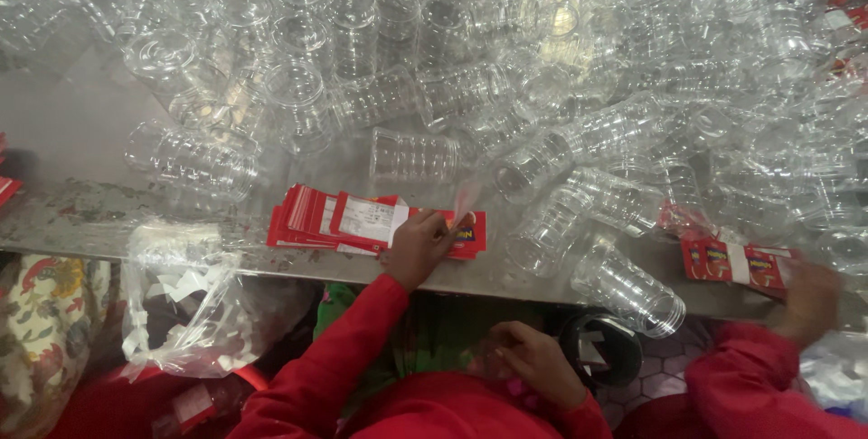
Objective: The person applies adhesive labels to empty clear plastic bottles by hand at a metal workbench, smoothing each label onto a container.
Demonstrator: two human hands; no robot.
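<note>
Head view: the left hand (418,247), fingers curled down, presses on a fanned stack of red and white labels (362,220) at the table's (72,132) near edge, while the right hand (533,362) is loosely closed by the lap, its contents unclear. Another person's blurred hand (807,299) reaches a banded red label bundle (737,263) at the near right edge, and clear plastic jars (411,157) cover the far side.

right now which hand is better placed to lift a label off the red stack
Left: the left hand rests on the red label stack; the right hand sits low, off the table.
</note>
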